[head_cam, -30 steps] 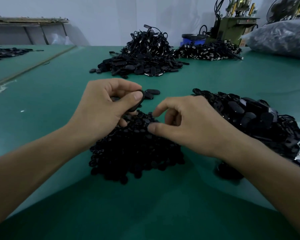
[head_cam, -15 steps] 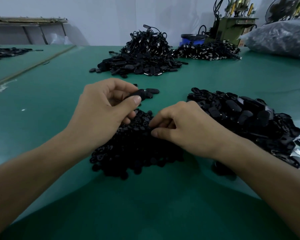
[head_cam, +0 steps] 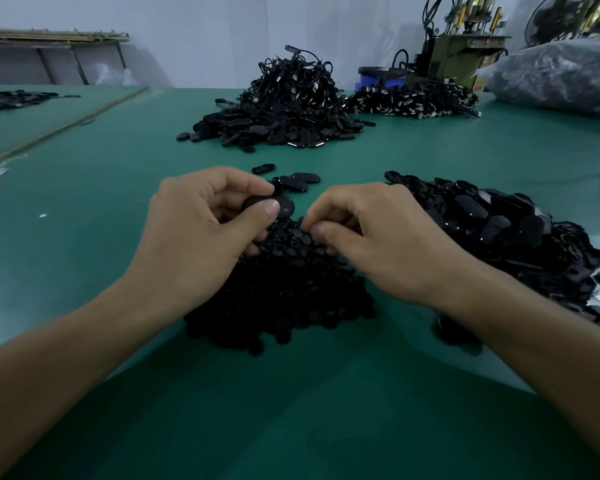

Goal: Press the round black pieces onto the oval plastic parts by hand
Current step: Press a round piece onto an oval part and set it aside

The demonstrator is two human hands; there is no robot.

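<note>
over the middle of the green table (head_cam: 84,209), the left hand (head_cam: 201,237) is gripping one oval plastic part (head_cam: 282,206) between its thumb and curled fingers, holding it just above the near heap of round black pieces (head_cam: 284,285). the right hand (head_cam: 378,244) is resting its curled fingers on top of that heap, thumb and forefinger tips meeting at the pieces; whether they are pinching one is too dark to tell. a larger pile of oval parts (head_cam: 499,230) is lying just right of the right hand. a few loose oval parts (head_cam: 298,180) are lying just beyond both hands. farther back, a heap of corded black parts (head_cam: 288,105) is sitting near a green machine (head_cam: 465,53).
</note>
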